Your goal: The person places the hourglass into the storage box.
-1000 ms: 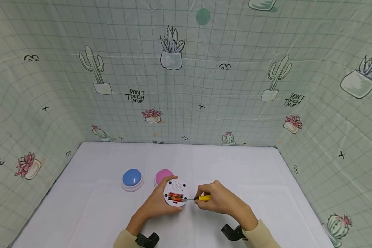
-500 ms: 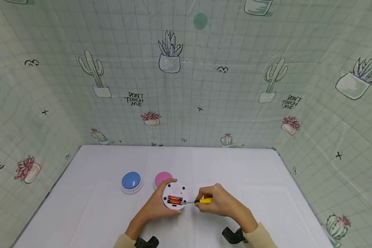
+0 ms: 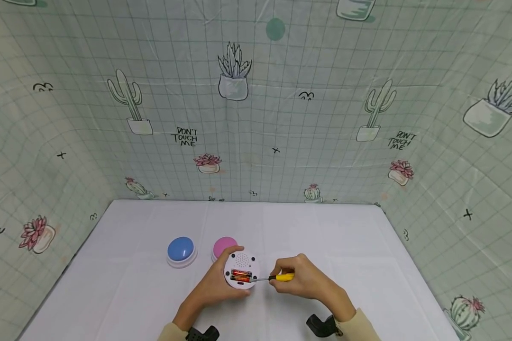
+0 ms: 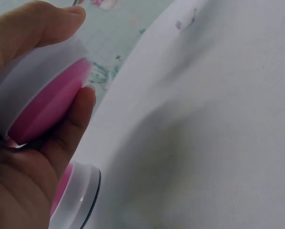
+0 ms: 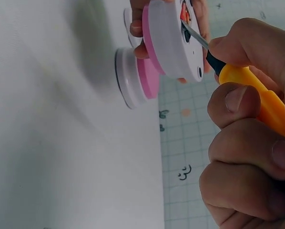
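My left hand (image 3: 215,286) grips a round push button (image 3: 243,262) by its rim, its white underside turned up toward the head camera. In the left wrist view, the button's pink dome (image 4: 52,102) faces the palm side. Red-orange batteries (image 3: 241,275) lie in the uncovered compartment. My right hand (image 3: 302,280) holds a screwdriver (image 3: 285,277) by its yellow handle, fingers curled round it. The thin metal shaft points left, and its tip meets the right end of the battery compartment. Exact contact at the tip is too small to tell.
Behind the left hand stands another pink-topped button (image 3: 224,245), partly covered. Farther left is a blue-topped button (image 3: 181,249). Both rest on the white table (image 3: 333,237). A cactus-print cloth (image 3: 256,118) hangs behind and at both sides.
The head view has shifted slightly, so everything sits a little lower. My right hand and the screwdriver handle have edged slightly right; the tip stays at the compartment. The left hand keeps its hold.
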The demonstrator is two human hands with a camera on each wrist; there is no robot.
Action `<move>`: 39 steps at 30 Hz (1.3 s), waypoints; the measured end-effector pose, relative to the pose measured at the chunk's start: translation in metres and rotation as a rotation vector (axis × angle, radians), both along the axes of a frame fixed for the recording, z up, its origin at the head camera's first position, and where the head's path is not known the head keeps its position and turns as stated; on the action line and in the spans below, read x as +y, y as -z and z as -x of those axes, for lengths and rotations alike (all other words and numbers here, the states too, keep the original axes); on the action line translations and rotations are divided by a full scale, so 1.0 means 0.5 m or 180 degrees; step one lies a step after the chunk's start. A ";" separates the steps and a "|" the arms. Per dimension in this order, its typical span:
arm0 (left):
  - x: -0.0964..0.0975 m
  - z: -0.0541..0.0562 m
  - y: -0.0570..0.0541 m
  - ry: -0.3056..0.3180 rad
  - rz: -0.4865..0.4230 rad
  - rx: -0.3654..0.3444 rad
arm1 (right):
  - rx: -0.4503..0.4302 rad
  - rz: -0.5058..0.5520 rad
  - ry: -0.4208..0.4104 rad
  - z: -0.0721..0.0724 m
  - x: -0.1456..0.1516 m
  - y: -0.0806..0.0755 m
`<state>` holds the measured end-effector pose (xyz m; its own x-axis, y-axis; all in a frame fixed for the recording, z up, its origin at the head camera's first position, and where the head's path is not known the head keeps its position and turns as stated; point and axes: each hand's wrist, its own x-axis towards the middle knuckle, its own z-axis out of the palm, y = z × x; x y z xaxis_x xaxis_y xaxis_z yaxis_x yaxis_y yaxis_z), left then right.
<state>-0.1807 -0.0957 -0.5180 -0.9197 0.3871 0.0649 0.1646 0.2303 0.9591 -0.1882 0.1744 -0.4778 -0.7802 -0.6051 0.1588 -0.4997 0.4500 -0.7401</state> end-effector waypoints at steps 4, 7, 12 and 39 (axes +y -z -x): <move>-0.001 -0.001 -0.002 0.0001 -0.0033 -0.0021 | -0.0006 0.0030 0.0019 -0.001 0.001 0.004; -0.001 -0.001 -0.004 -0.0011 -0.0023 -0.0022 | -0.0009 0.0055 0.0040 -0.002 0.001 0.005; -0.001 0.001 -0.004 -0.0006 -0.0015 -0.0018 | -0.0053 0.0074 0.0098 -0.005 0.002 0.006; -0.003 -0.002 0.003 -0.0006 -0.0080 -0.0024 | -0.0113 0.0089 0.0135 -0.009 0.002 0.013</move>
<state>-0.1797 -0.0972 -0.5197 -0.9210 0.3837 0.0677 0.1570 0.2064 0.9658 -0.1838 0.1753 -0.4841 -0.8104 -0.5672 0.1471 -0.4539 0.4490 -0.7696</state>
